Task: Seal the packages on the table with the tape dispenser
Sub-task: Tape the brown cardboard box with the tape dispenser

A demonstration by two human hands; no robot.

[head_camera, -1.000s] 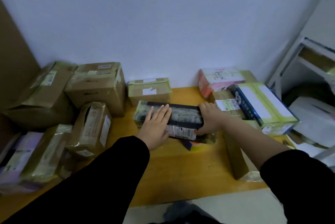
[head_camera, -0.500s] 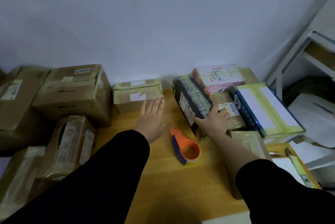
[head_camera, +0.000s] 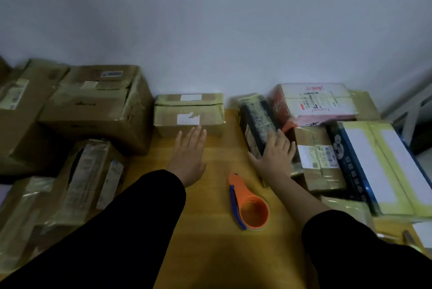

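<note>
Two black sleeves reach in from the bottom of the frame over a yellow wooden table. Just right of lower centre, an orange tape dispenser with a blue edge lies in the open on the wood; a second ago a dark wrapped package lay over this spot under both hands. That package is now at centre right, propped on its edge and tilted against a pile of parcels. The right hand lies flat against its near end, fingers nearly straight and gripping nothing. The left hand, at centre, is flat with straight fingers and holds nothing, and its fingertips have moved closer to the small taped cardboard box. Larger cardboard boxes fill the left, and a blue and yellow box sits at right. A pale wall fills the upper frame.
</note>
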